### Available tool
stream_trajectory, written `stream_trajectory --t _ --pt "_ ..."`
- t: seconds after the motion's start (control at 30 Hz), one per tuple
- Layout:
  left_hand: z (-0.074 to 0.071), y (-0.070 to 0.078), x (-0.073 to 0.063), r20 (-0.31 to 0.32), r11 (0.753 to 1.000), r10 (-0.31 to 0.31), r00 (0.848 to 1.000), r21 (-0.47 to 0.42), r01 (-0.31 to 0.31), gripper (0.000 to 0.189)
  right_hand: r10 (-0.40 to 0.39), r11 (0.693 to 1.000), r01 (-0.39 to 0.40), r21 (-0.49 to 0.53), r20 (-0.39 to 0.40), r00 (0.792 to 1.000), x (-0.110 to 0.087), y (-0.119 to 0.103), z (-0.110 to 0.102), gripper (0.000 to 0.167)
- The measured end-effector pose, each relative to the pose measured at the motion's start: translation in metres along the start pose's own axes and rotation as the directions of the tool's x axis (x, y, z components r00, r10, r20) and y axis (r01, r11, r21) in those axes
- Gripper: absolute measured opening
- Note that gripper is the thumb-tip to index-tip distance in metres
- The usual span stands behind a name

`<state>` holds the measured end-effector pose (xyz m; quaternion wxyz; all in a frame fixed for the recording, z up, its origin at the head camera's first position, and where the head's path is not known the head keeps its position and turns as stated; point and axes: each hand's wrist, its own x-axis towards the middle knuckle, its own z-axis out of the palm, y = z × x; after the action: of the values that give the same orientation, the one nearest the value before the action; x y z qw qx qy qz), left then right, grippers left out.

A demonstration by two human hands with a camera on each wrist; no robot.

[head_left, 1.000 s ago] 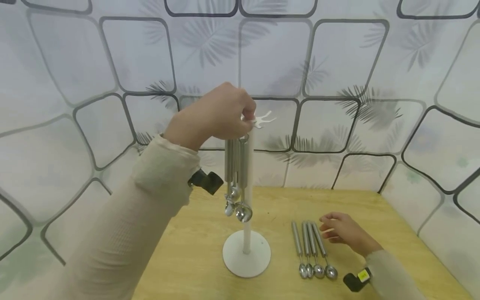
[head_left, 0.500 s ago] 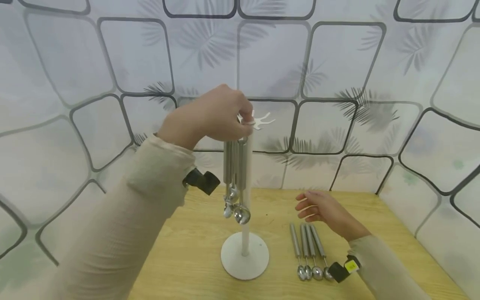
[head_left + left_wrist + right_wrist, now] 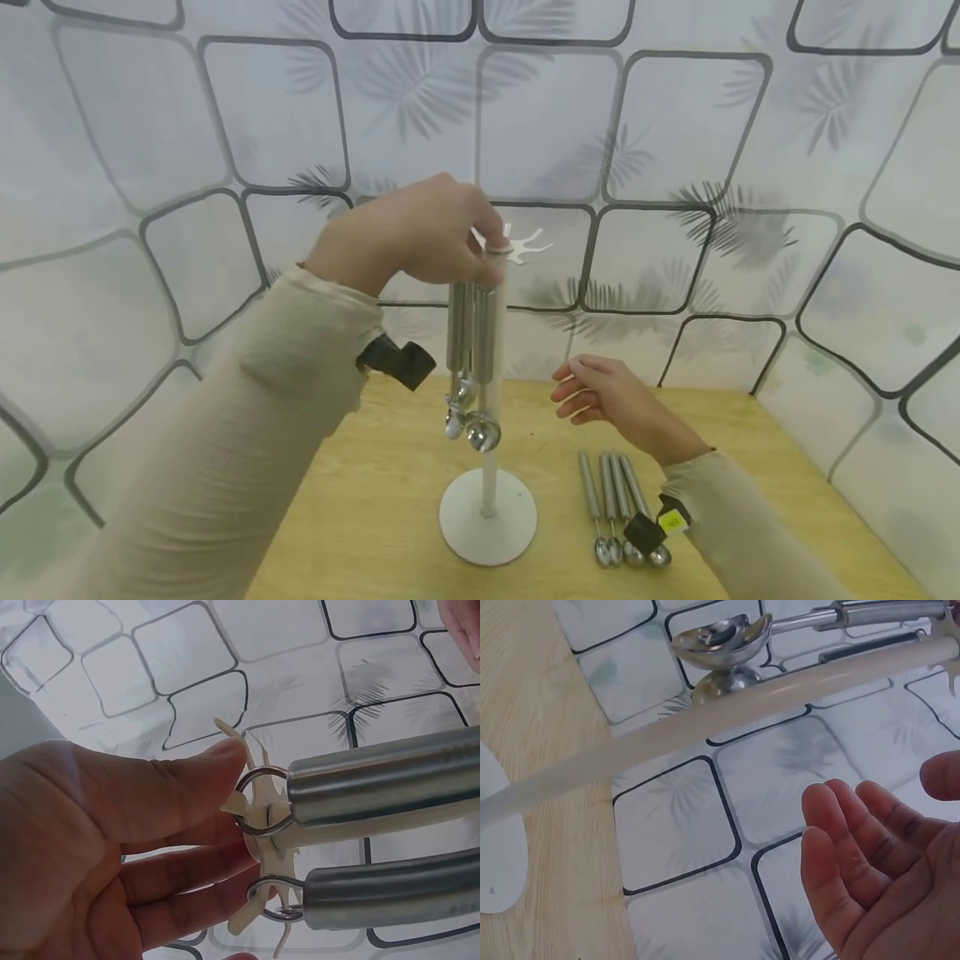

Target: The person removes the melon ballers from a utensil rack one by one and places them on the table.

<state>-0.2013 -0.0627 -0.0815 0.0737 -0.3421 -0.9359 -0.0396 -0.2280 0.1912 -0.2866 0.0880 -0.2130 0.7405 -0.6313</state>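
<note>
At the top of a white utensil stand (image 3: 525,248), my left hand (image 3: 420,233) pinches the hook crown between thumb and fingers. In the left wrist view the thumb (image 3: 187,784) lies right at a ring threaded on a hook. Steel scoops with round bowls and tubular handles hang there; one scoop (image 3: 382,780) is above another scoop (image 3: 390,896) in that view. My right hand (image 3: 603,400) hovers right of the stand, holding nothing, its fingers loosely bent. Beside the pole (image 3: 667,739), the right wrist view shows a hanging scoop's bowl (image 3: 724,649).
Several similar steel scoops (image 3: 609,492) lie side by side on the wooden table (image 3: 360,500), right of the stand's round base (image 3: 487,533). My right forearm partly covers them. A patterned backdrop (image 3: 547,125) stands behind the table.
My right hand has moved left and up, from beside the lying scoops towards the stand. My left hand stays at the hook crown, its fingers shifting slightly.
</note>
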Motion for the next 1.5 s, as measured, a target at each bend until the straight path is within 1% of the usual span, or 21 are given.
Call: stream_trajectory --t 0.27,0.4,0.53,0.67,0.77,0.87,1.0,1.07,1.13,1.27,1.4,1.5 --pt "0.000 -0.001 0.000 0.001 1.000 -0.007 1.000 0.009 0.007 0.029 -0.058 0.997 0.055 0.057 0.045 0.997 0.014 -0.015 0.023 0.029" --pt "0.000 -0.002 0.001 -0.013 0.999 -0.001 1.000 0.033 0.001 0.029 -0.086 0.995 0.083 0.056 0.056 0.995 0.019 -0.023 0.032 0.031" --pt "-0.001 -0.001 0.002 -0.014 0.998 0.009 1.000 0.060 -0.008 0.028 -0.107 0.994 0.105 0.039 0.070 0.992 0.022 -0.030 0.038 0.036" --pt "-0.001 0.002 0.004 -0.014 0.996 -0.001 1.000 0.084 0.003 0.035 -0.122 0.992 0.120 0.023 0.073 0.990 0.023 -0.033 0.043 0.039" --pt "0.000 0.005 0.005 -0.033 0.995 -0.011 0.999 0.096 0.014 0.040 -0.134 0.991 0.132 0.022 0.069 0.989 0.023 -0.035 0.046 0.039" --pt "0.003 0.007 0.007 -0.067 0.994 -0.013 0.998 0.103 0.020 0.045 -0.152 0.988 0.150 0.030 0.076 0.985 0.023 -0.035 0.047 0.038" --pt "0.007 0.010 0.011 -0.105 0.995 -0.019 0.994 0.098 0.030 0.055 -0.194 0.981 0.191 0.044 0.094 0.977 0.023 -0.032 0.047 0.043" --pt "0.008 0.011 0.012 -0.112 0.994 -0.025 0.993 0.098 0.036 0.054 -0.227 0.974 0.226 0.018 0.100 0.969 0.023 -0.031 0.047 0.043" --pt "0.009 0.013 0.013 -0.114 0.994 -0.027 0.993 0.101 0.038 0.054 -0.260 0.963 0.265 -0.041 0.101 0.960 0.023 -0.031 0.048 0.039" --pt "0.009 0.014 0.014 -0.121 0.994 -0.016 0.992 0.109 0.030 0.055 -0.317 0.932 0.330 -0.148 0.102 0.943 0.021 -0.032 0.048 0.030" --pt "0.009 0.013 0.014 -0.125 0.994 -0.004 0.992 0.104 0.017 0.056 -0.329 0.925 0.343 -0.163 0.106 0.938 0.018 -0.034 0.048 0.034" --pt "0.008 0.013 0.014 -0.136 0.994 0.005 0.991 0.110 0.010 0.054 -0.345 0.912 0.361 -0.194 0.110 0.932 0.016 -0.036 0.045 0.031"
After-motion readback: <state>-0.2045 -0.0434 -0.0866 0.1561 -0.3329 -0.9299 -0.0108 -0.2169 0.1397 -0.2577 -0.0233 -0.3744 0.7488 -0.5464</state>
